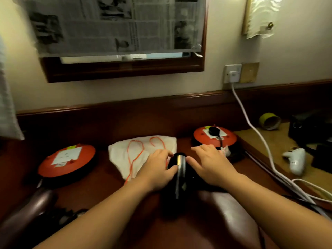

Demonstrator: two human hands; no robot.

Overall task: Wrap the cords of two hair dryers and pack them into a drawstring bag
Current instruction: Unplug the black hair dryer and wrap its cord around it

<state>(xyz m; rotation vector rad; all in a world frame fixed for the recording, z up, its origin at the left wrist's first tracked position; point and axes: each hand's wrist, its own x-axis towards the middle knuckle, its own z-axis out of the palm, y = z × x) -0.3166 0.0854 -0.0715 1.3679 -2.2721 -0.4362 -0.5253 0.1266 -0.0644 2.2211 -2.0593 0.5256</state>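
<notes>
Black hair dryer (177, 174) lies near the front edge of the dark wooden desk (111, 123), roughly at centre, chrome band facing up. Left hand (156, 169) is closed on its left flank, thumb against the band. Right hand (210, 166) lies on its right side with fingers spread and flat; whether it actually grips, I cannot tell. Cord of this dryer is not clearly visible.

Judgement: step in hand is securing the dryer before winding. Best done by steadying the body with one hand, finding the cord at the handle, and laying even loose loops without a sharp bend at the root.

White drawstring bag (142, 150) lies flat just behind the hands, orange drawstring (133, 155) looped on top; mouth not opened.

Surroundings: two orange discs, one (67, 161) toward the left edge, one (214, 138) toward the back right carrying a black plug. White cable (255, 133) runs from the wall socket (232, 73) down the right side; could snag. White controller (295, 159) at far right.
</notes>
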